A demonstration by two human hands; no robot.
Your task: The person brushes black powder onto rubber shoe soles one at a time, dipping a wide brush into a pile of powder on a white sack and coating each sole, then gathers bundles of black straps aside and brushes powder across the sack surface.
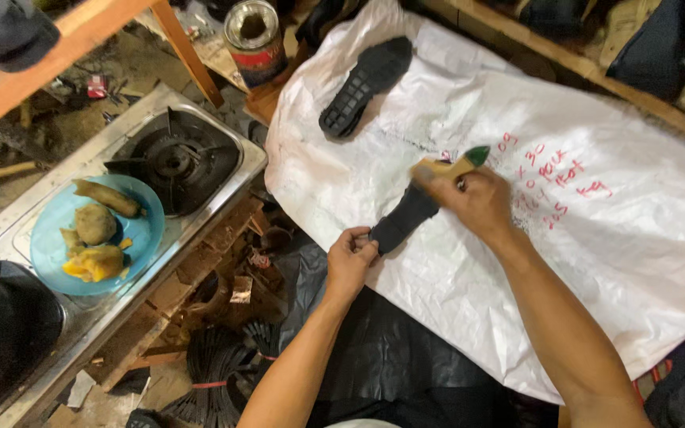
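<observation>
My left hand [350,257] pinches the near end of a flat black insole piece [403,219] lying on a white sheet [469,261]. My right hand [477,200] grips a brush with a pale wooden handle and green tip [455,165], held over the far end of the insole. A black treaded shoe sole [365,84] lies tread-up farther back on the same sheet, apart from both hands.
A metal can [254,41] stands at the back beside the sheet. To the left is a gas stove [172,160] with a blue plate of food [95,234] on it, and a black pot [1,337]. Black strips [216,368] lie on the floor below.
</observation>
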